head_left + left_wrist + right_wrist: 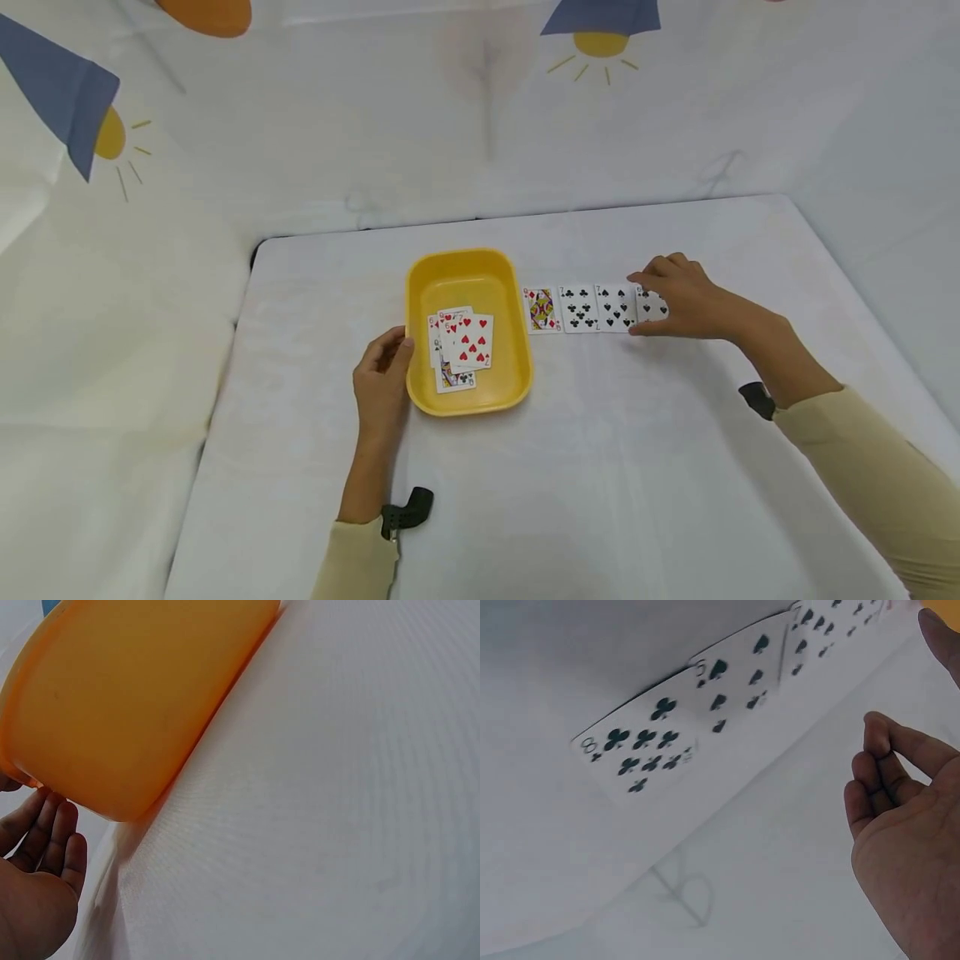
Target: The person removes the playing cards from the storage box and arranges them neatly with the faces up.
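a row of cards (pixel 577 312) lies face up on the white-covered table (pixel 540 492), to the right of the yellow tray (pixel 521 342). from left to right the head view reads a face card of diamonds (pixel 542 312), a seven of clubs (pixel 585 321), a seven of spades (pixel 617 310) and a six of spades (pixel 648 307). the right wrist view adds an eight of clubs (pixel 639 754) at the row's right end, covered by the hand in the head view. the row's left end is cut off in that wrist view.

inside the tray sits a loose pile, seven of hearts (pixel 474 340) uppermost; the cards beneath are partly covered and their number cannot be established. the left wrist view shows only the tray's outer side, none of its contents.

the left hand (pixel 381 379) grips the tray's left rim, thumb above, fingertips against the outside. the right hand (pixel 684 296) is above the row's right end, thumb well apart from the loosely bent fingers, holding nothing; contact with any card cannot be confirmed.

outward: beige sleeves (pixel 862 458), dark wristbands (pixel 408 512), and a white cloth (pixel 405 125) with blue and yellow prints on the far side.
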A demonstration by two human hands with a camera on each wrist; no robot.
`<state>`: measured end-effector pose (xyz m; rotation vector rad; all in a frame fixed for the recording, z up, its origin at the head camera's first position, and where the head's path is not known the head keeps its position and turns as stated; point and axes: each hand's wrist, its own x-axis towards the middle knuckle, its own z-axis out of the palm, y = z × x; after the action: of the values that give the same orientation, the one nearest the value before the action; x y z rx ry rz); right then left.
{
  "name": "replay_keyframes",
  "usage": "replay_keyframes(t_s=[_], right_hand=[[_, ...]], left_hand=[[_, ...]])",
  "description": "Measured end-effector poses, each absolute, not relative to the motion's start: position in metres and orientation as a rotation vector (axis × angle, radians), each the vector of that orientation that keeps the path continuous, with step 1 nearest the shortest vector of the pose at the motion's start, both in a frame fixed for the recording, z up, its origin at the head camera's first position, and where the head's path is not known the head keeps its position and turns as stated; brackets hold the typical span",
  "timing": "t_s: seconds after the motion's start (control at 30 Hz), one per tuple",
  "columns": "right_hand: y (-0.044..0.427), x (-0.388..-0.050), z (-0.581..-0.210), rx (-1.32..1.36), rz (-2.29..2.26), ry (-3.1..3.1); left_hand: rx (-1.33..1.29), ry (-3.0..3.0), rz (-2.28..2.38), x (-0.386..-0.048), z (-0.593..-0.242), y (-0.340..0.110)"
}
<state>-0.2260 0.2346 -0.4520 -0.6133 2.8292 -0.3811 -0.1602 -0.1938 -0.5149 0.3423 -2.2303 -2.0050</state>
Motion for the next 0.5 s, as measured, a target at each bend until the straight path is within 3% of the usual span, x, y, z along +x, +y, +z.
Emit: replay_keyframes(t_s=[0.5], right_hand=[[0.192,-0.231,-0.447,-0.734,-0.399,2.811]], left_hand=[[0.339,-2.225,-2.014,-0.164,-0.515,-0.185]])
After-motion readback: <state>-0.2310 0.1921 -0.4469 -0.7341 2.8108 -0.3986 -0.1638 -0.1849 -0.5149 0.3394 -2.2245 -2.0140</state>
